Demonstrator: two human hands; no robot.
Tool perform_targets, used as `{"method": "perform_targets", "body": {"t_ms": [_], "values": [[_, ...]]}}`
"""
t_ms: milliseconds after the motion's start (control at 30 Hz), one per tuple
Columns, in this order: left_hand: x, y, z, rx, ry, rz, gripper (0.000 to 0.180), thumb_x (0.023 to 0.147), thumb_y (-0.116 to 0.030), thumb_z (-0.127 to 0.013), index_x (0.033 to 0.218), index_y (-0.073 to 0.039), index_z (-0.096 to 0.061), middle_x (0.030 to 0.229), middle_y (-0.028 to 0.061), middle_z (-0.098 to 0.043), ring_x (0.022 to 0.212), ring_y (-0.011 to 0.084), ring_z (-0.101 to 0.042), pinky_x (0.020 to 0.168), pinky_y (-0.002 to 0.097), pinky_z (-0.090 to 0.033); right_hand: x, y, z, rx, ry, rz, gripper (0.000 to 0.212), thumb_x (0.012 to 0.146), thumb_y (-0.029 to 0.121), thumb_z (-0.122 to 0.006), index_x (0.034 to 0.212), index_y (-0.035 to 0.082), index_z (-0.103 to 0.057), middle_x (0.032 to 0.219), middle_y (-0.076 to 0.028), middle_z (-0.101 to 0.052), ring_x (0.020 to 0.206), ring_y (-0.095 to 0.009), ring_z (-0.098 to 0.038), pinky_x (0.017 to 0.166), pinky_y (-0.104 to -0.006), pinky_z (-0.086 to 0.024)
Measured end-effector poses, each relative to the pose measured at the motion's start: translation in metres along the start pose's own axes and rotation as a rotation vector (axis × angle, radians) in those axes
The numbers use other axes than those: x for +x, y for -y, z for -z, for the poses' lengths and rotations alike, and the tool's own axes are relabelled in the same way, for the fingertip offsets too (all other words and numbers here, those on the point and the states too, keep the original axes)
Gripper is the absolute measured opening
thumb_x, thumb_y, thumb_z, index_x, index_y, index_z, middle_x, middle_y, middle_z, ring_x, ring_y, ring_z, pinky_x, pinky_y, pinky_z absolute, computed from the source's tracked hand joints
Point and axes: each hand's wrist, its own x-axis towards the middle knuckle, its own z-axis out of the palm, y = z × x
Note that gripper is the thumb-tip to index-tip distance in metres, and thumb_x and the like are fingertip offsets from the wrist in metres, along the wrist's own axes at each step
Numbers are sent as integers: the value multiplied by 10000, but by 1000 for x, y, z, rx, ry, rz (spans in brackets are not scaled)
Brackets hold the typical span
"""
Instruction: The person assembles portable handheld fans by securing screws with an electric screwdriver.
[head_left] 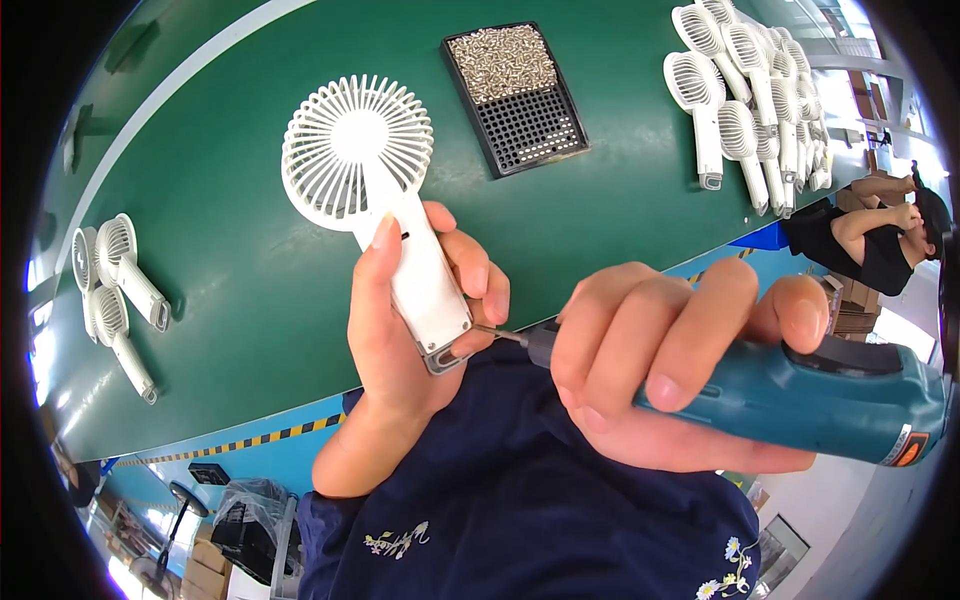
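Observation:
My left hand (390, 310) is wrapped round the handle of a white handheld fan (425, 280), its round caged head pointing away from me over the green table. A grey loop sits at the handle's bottom end, close to small screws. In my right hand (655, 350) is a teal electric screwdriver (790, 395), held sideways with its bit toward the left. The thin bit reaches the lower right edge of the fan's handle, near a screw; whether it touches cannot be made out.
Beyond the fan lies a black screw tray (535, 130) heaped with small screws at its far half. Several white fans (745, 100) are piled at the far right, and 3 more (120, 290) lie at the left. Another person (880, 225) is at the right edge.

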Motion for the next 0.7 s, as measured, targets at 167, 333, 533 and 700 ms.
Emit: {"method": "perform_targets", "body": {"t_ms": [167,333,533,700], "values": [[1,2,1,19,11,-5,368,957,-422,-330,1024,-81,-451,701,75,-515,552,182,-520,349,227,-289,-2,-5,3,33,28,-24,544,919,511,-460,1277,114,-357,810,-86,-511,396,-175,-447,357,-304,-393],[1,3,3,27,34,-19,361,955,-418,-337,1018,-82,-455,705,73,-517,551,178,-518,349,224,-288,1,-5,8,56,97,-31,540,917,533,-450,1248,116,-360,811,-95,-508,398,-186,-461,359,-310,-404],[1,5,2,25,18,-10,358,955,-416,-343,1017,-83,-456,703,72,-514,553,175,-512,349,223,-288,-3,-6,5,30,74,-11,537,906,563,-451,1196,120,-366,793,-94,-501,401,-186,-468,360,-304,-414],[3,6,3,25,1,-13,349,959,-403,-338,1021,-80,-456,708,74,-517,564,177,-519,351,223,-297,-2,-8,5,-5,97,9,542,898,561,-472,1204,126,-364,784,-89,-500,407,-181,-467,365,-296,-412]]}}
